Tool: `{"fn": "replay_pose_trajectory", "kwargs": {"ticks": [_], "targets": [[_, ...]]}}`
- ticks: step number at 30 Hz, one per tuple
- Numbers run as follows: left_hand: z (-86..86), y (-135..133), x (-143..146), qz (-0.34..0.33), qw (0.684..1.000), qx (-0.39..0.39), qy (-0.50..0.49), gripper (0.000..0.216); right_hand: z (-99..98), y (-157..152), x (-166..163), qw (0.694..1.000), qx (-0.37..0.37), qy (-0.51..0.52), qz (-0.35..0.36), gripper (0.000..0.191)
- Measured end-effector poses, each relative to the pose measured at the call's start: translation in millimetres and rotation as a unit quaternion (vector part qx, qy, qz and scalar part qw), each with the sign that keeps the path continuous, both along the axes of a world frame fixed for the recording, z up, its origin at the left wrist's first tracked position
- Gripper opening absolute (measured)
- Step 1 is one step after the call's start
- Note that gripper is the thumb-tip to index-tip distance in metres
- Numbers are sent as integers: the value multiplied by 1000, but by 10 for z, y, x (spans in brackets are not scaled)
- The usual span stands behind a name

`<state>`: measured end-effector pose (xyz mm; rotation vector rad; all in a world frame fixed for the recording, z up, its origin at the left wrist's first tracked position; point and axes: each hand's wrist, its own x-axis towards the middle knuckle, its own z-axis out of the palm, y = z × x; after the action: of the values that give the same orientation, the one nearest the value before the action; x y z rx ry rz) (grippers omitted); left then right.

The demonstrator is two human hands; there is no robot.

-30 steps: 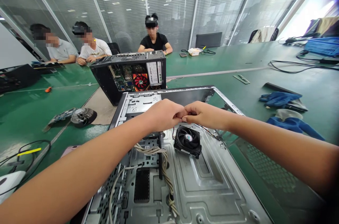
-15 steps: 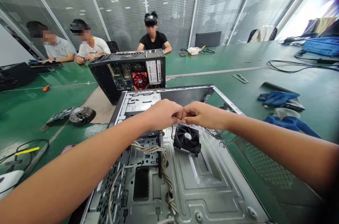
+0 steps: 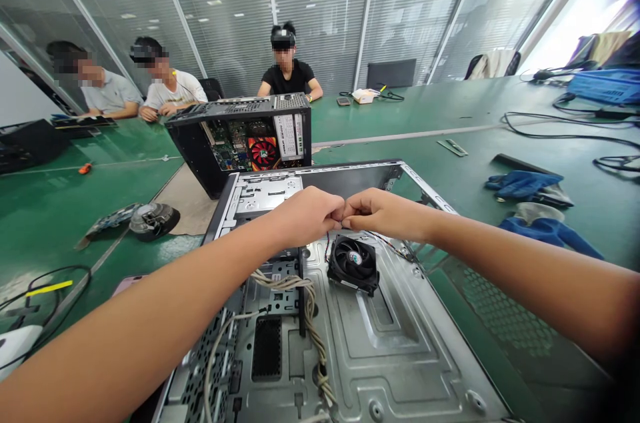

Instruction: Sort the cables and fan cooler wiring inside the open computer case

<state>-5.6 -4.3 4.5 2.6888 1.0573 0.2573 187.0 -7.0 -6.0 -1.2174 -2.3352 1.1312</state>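
My left hand (image 3: 311, 215) and my right hand (image 3: 380, 213) meet fingertip to fingertip over an open computer case (image 3: 400, 369) lying on its side. Both are closed in a pinch. A thin fan cable (image 3: 327, 246) rises from a black cooling fan (image 3: 354, 259) to the left fingers, and dark wires (image 3: 390, 246) run from the right fingers toward the case's right side. What joins between the fingertips is hidden. The fan rests tilted on the bare metal panel just below. A twisted bundle of beige cables (image 3: 313, 316) lies left of it.
Behind stands a second computer case (image 3: 200, 149) with its inside exposed. Several people sit across the green table (image 3: 435, 113). Blue gloves (image 3: 525, 184) lie at right; a round metal heatsink (image 3: 154, 219) and loose black cables (image 3: 75, 289) lie at left.
Both hands stay pinched together at nearly the same spot, with a slight shift of the fingers. The wires on the right now show more clearly. The fan stays put.
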Motion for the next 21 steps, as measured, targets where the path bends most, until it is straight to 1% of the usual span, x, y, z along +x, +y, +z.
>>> {"fn": "replay_pose_trajectory", "kwargs": {"ticks": [5,9,11,17,21], "targets": [[-25,8,2,-4,1000,-1,-8,11,22,-7,-5,1000,17,-12,3,18],[-21,3,1,-6,1000,1,-2,11,33,-21,-10,1000,15,-15,0,13],[-11,0,-2,-3,1000,3,-2,9,29,-21,-9,1000,-10,-10,-2,12],[28,-9,2,-11,1000,-5,3,5,40,-36,-10,993,-116,15,17,11],[23,2,6,-30,999,-19,4,9,74,-68,-22,989,-145,20,17,15]]}}
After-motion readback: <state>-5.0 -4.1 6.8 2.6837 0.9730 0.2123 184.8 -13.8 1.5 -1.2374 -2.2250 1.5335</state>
